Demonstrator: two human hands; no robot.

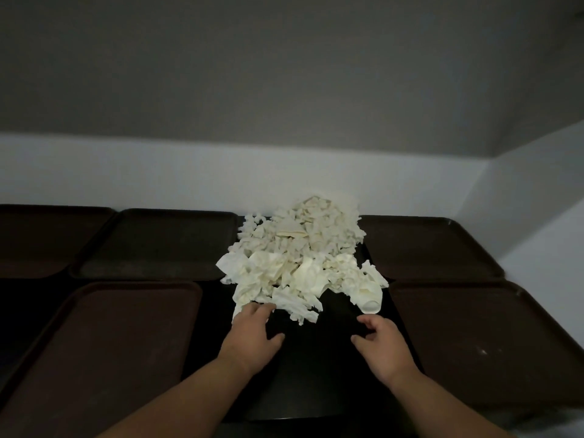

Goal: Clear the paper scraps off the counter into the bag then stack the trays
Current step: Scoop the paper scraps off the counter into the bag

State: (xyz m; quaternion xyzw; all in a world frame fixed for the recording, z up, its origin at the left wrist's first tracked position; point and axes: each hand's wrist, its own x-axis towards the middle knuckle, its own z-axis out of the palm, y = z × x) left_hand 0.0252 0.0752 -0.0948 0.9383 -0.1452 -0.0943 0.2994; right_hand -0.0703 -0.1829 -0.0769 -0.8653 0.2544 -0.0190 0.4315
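1. Paper scraps (300, 257): one loose heap of pale, crumpled and torn pieces. It lies on the dark counter (316, 374), mid-frame, and its far side reaches back to the wall (284, 90).
2. Heap sits in the gap between the trays on the left and those on the right. Its left edge overlaps the corner of the back left tray (158, 245).
3. Left hand (252, 333): palm down, fingers stretched forward, thumb spread out to the side. Fingertips touch the nearest scraps at the front left edge of the heap. Nothing is grasped.
4. Right hand (384, 339): palm down over bare counter, fingers loosely bent, thumb held apart. It holds nothing and stops just short of the heap, near a rounded pale piece at the heap's front right.
5. Brown trays all lie flat and single, none stacked. Front left tray (104, 352) is beside the left forearm, and a far left tray (41, 241) is cut off by the frame edge.
6. Back right tray (423, 248) sits just beside the heap. Front right tray (486, 343) lies beside the right hand and shows a few pale specks.
7. Light is dim, so fine detail in the scraps is hard to read.
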